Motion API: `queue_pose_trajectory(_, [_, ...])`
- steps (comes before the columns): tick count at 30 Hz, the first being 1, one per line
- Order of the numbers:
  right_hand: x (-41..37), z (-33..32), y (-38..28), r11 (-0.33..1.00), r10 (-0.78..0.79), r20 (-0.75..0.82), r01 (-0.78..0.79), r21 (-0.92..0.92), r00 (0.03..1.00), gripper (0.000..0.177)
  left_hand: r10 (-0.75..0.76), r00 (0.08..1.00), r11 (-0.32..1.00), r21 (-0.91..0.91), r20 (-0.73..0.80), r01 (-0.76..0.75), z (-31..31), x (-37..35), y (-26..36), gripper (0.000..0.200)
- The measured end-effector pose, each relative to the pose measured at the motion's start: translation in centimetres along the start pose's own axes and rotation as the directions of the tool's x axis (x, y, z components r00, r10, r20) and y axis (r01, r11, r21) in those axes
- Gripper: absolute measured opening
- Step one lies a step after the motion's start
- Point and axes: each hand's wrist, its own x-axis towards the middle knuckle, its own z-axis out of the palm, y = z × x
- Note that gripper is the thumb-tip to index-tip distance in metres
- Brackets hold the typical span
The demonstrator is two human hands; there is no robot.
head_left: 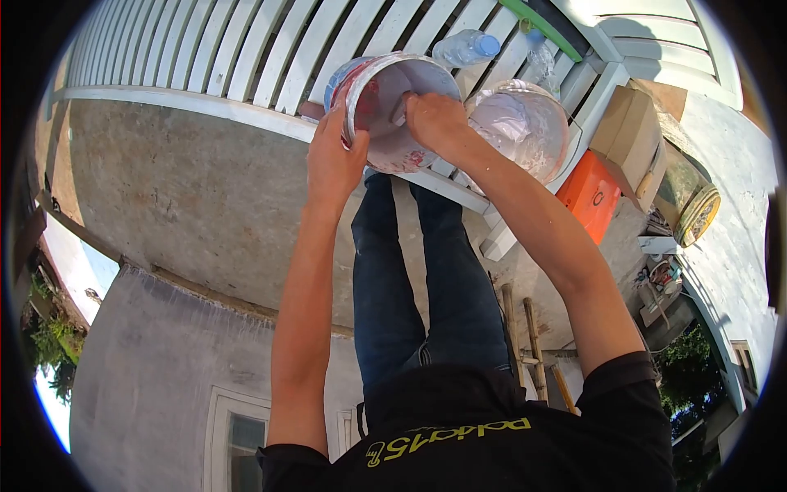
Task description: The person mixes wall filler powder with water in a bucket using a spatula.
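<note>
Both my hands hold a paint bucket (393, 131), tilted so its mouth faces me. Its inside is white with red smears. My left hand (332, 156) grips the rim on the near left side. My right hand (434, 119) is closed over the rim on the right, fingers curled into the opening. Just to the right stands a second bucket (525, 123) lined with crinkled whitish plastic. My legs in dark jeans (426, 279) stretch out below the buckets.
A white slatted railing (246, 49) runs behind the buckets. A plastic water bottle (467, 47) lies on it. To the right are an orange box (594, 193), a cardboard box (631, 131) and a round tin (693, 205). Wooden poles (533, 328) and grey concrete lie below.
</note>
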Motion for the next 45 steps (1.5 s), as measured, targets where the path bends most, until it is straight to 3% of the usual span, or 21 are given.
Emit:
queue_pose_trajectory(3, [0.9,-0.8,0.8,1.000,0.027,-0.061,-0.027,-0.001,0.998,0.024,0.001,1.000,0.999,0.053,-0.007,0.000,0.4,-0.4,0.5,0.059])
queue_pose_trajectory(10, [0.0,2.2,-0.7,0.999,0.051,0.033,-0.052,0.005,0.998,0.025,-0.010,1.000,0.999,0.053,-0.013,0.011,0.9,0.2,1.1,0.058])
queue_pose_trajectory(15, [-0.1,0.8,-0.3,0.998,0.027,0.138,-0.033,0.046,0.990,0.022,0.018,1.000,0.998,0.061,-0.007,-0.018,0.9,0.3,1.0,0.057])
queue_pose_trajectory(18, [0.7,-0.4,1.2,0.996,-0.045,0.088,0.051,-0.072,0.995,0.020,0.019,1.000,0.997,0.072,-0.004,-0.019,0.9,0.2,0.9,0.057])
queue_pose_trajectory(21, [1.6,-0.5,2.5,0.977,-0.165,-0.084,0.151,-0.149,0.983,0.022,0.028,1.000,0.997,0.074,-0.013,-0.027,0.9,0.3,1.0,0.057])
queue_pose_trajectory(24, [0.9,-0.5,0.9,0.992,-0.048,0.053,0.054,-0.117,0.997,0.021,0.008,1.000,0.998,0.062,0.004,-0.008,0.8,0.6,1.3,0.058])
queue_pose_trajectory(30, [-0.1,0.7,0.4,0.998,-0.057,0.083,0.056,0.004,0.995,0.020,0.009,1.000,0.998,0.069,-0.005,-0.009,0.8,0.6,1.3,0.057])
queue_pose_trajectory(33, [1.4,0.0,1.7,0.988,-0.107,-0.039,0.102,-0.116,0.994,0.020,-0.009,1.000,0.998,0.066,0.001,0.009,1.0,0.5,1.3,0.058])
queue_pose_trajectory(36, [2.4,-0.7,2.6,0.990,-0.137,-0.107,0.133,-0.044,0.985,0.021,-0.007,1.000,0.995,0.096,-0.005,0.007,0.8,0.5,1.2,0.058])
queue_pose_trajectory(39, [1.1,-0.1,1.0,0.997,-0.050,-0.023,0.049,-0.058,0.998,0.020,0.019,1.000,0.994,0.105,-0.008,-0.018,1.1,0.8,0.9,0.058])
queue_pose_trajectory(45, [0.1,1.2,0.5,0.996,-0.083,-0.021,0.082,-0.026,0.996,0.021,0.017,1.000,0.996,0.085,-0.010,-0.017,1.0,0.8,0.8,0.058])
